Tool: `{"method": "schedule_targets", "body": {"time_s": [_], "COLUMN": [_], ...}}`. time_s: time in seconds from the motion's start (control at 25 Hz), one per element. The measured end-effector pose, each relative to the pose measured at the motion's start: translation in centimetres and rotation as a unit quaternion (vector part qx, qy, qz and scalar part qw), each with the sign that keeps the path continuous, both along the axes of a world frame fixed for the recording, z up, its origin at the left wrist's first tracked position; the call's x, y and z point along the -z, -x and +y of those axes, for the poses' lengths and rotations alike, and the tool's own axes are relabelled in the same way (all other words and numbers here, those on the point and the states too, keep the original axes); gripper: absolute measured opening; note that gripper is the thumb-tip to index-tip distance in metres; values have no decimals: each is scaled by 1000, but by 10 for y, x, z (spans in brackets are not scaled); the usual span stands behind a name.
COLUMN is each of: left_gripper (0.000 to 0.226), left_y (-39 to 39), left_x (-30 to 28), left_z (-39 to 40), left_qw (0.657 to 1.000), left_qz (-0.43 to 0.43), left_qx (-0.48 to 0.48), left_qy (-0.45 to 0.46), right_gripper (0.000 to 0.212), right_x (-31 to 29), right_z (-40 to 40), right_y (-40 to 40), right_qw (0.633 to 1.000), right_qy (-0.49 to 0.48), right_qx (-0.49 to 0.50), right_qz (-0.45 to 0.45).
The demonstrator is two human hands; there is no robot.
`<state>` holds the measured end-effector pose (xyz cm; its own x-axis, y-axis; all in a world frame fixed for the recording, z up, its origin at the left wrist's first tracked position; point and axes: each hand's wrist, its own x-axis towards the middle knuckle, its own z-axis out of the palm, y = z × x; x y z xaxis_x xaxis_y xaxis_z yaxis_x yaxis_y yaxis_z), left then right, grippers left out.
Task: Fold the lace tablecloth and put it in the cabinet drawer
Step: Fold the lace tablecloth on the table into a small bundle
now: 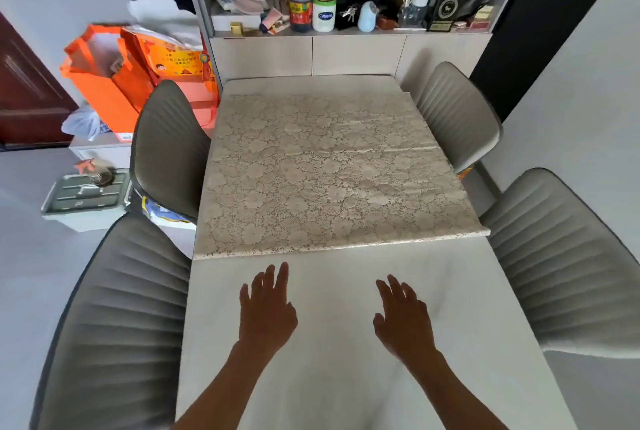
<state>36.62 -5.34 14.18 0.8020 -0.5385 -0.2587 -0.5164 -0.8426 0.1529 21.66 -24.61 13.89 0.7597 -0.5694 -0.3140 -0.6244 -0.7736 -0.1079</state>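
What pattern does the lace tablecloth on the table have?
A beige floral pattern covers the lace tablecloth, clearest in the head view.

Single head-worn view, wide-angle, looking forward and down along the table [346,343] from its near end. The hands sit close below the lens; the cabinet [349,53] stands beyond the table's far end

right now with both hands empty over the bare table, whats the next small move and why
Probably reach both hands forward to the near edge of the beige lace tablecloth. The left hand and right hand hover open just short of it, and it lies flat on the grey table, seemingly folded once.
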Motion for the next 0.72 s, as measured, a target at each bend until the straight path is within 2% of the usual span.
{"method": "schedule_targets", "body": {"time_s": [0.16, 0.36, 0.48, 0.6, 0.72], "left_gripper": [76, 70, 68, 36, 20], "left_y": [-33, -69, -86, -93, -94], "left_x": [51, 92, 106, 112, 120], "left_z": [-70, -120, -126, -132, -132], "left_qw": [998, 987, 982, 979, 979], "left_qz": [-22, -60, -83, -160, -175], "left_qx": [26, 68, 75, 94, 88], "left_qy": [-43, -130, -149, -85, -60], "right_gripper": [64, 71, 50, 28, 28], "right_x": [59, 99, 113, 122, 134], "right_z": [-79, -149, -179, -196, -205], "right_y": [-47, -76, -92, -96, -87], "right_qw": [999, 987, 975, 964, 963], "right_qy": [33, 143, 198, 227, 193], "right_qx": [-27, -57, -98, -136, -159], "right_qz": [15, 34, 18, -24, -99]}}
